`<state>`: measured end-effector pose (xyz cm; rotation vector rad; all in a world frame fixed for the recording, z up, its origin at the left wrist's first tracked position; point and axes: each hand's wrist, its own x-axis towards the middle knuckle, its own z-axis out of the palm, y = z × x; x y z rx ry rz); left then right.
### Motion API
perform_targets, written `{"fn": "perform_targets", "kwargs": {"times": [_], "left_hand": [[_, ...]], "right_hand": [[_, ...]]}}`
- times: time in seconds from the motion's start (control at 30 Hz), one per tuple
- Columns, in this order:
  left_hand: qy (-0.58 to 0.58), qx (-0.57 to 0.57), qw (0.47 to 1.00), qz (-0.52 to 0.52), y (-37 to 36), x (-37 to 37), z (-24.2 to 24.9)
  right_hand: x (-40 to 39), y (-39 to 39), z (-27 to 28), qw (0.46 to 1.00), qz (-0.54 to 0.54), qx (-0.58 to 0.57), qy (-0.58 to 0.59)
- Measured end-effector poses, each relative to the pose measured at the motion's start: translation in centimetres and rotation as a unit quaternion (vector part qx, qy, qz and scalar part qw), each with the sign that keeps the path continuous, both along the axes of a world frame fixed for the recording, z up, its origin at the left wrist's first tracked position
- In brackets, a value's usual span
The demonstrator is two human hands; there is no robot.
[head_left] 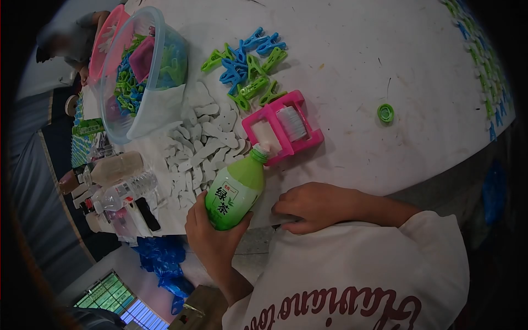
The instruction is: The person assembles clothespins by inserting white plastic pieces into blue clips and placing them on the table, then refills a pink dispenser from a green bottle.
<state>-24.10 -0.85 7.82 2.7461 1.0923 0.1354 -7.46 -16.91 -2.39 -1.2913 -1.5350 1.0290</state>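
My left hand (pixel 215 234) is closed around a green tea bottle (pixel 234 192) with a green label. The bottle tilts away from me, and its pale, capless mouth lies in front of the pink plastic frame (pixel 314 138) in view. That frame holds a stack of white pieces (pixel 291 123). Near the table edge, my right hand (pixel 308 208) has loosely bent fingers with a gap between them and nothing visible in them. A green bottle cap (pixel 386 114) rests on the table to the right. Left of the bottle are many loose white flat pieces (pixel 206 146).
Blue and green clips (pixel 250 69) are heaped beyond the pink frame. A clear tub (pixel 159 33) of clips stands at the left, beside a pink basin (pixel 99 49). Plastic bottles (pixel 124 190) and a black phone (pixel 147 213) lie at the left edge. Another person (pixel 82 36) sits beyond.
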Motion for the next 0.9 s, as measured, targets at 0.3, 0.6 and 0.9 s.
{"fn": "perform_targets", "kwargs": {"times": [0.3, 0.6, 0.9], "left_hand": [[-0.002, 0.0, 1.0, 0.0, 0.0, 0.0, -0.1], [-0.019, -0.022, 0.999, 0.025, -0.3, -0.3, -1.0], [-0.016, -0.02, 1.0, 0.011, -0.2, -0.1, -0.5]], "right_hand": [[0.0, 0.0, 0.0, 1.0, 0.001, -0.003, -0.008], [0.0, 0.1, -0.1, 1.0, 0.007, -0.002, -0.001], [0.2, 0.1, 0.0, 1.0, 0.01, -0.009, 0.0]]}}
